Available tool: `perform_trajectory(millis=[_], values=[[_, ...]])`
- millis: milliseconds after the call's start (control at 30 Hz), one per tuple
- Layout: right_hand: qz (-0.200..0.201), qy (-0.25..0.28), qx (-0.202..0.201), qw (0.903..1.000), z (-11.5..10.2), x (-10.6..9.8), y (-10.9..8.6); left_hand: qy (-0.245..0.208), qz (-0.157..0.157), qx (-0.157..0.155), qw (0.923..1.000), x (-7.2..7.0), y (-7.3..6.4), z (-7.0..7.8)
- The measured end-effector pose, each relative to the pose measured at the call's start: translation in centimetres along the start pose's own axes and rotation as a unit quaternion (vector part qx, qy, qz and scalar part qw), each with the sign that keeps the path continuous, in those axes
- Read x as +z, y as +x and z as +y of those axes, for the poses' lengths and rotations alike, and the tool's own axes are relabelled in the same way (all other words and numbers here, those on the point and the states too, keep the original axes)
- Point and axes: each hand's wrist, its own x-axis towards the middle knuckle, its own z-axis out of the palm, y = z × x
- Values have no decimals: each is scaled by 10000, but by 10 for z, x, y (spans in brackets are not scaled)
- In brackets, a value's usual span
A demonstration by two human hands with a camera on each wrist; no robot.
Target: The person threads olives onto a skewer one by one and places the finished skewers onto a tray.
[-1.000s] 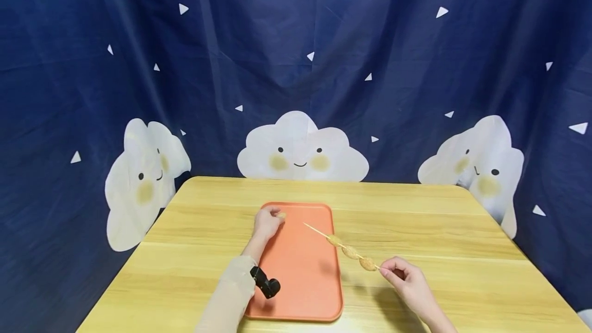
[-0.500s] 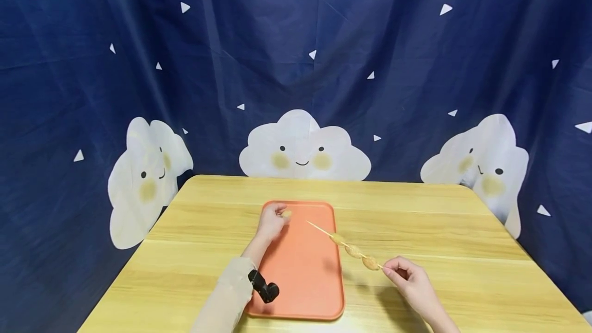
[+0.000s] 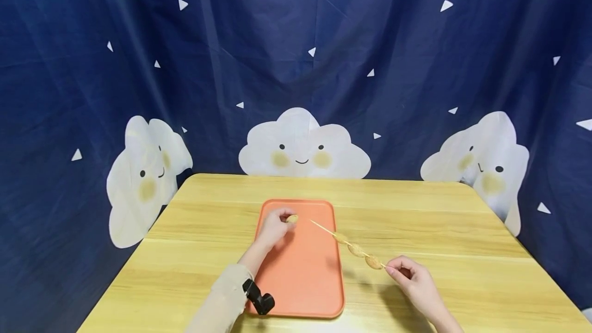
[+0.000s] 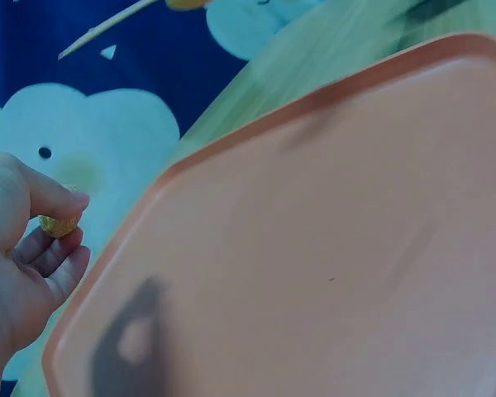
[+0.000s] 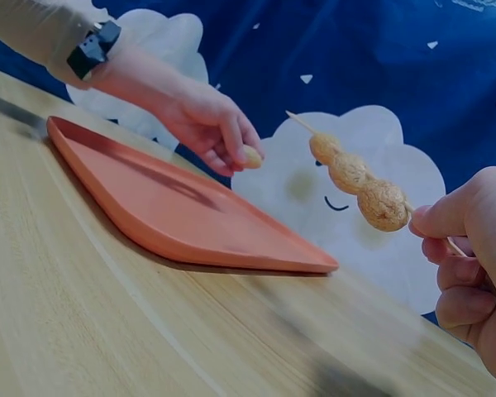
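Over the far part of an orange tray (image 3: 307,271), my left hand (image 3: 274,229) pinches a small golden-brown ball (image 4: 59,225) between thumb and fingers. My right hand (image 3: 417,284) holds the blunt end of a thin wooden skewer (image 5: 300,122) in a thumb-and-finger pinch, raised above the table right of the tray. Threaded on it are three round, golden-brown fried balls (image 5: 381,205), sitting near the gripping fingers. The skewer's bare pointed tip slants up and left, a short gap from the ball in my left hand.
The tray lies on a light wood-grain table (image 3: 444,220), its raised rim running all round. A black wrist camera (image 3: 259,297) sticks out from the left sleeve (image 3: 224,294). Behind the table hangs a dark blue curtain (image 3: 259,40) with cloud prints.
My left hand has come up off the tray's far left corner and moved right with the ball, closer to the skewer tip. The right hand and skewer have barely shifted.
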Motion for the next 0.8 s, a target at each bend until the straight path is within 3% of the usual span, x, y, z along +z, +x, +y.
perform_trajectory(millis=[367, 800], values=[[-172, -39, 60, 9998, 0, -6, 0, -82, -486, 66, 9988, 7, -17, 17], [-473, -144, -108, 9987, 4, -10, -6, -64, -990, 247, 9948, 4, -38, 30]])
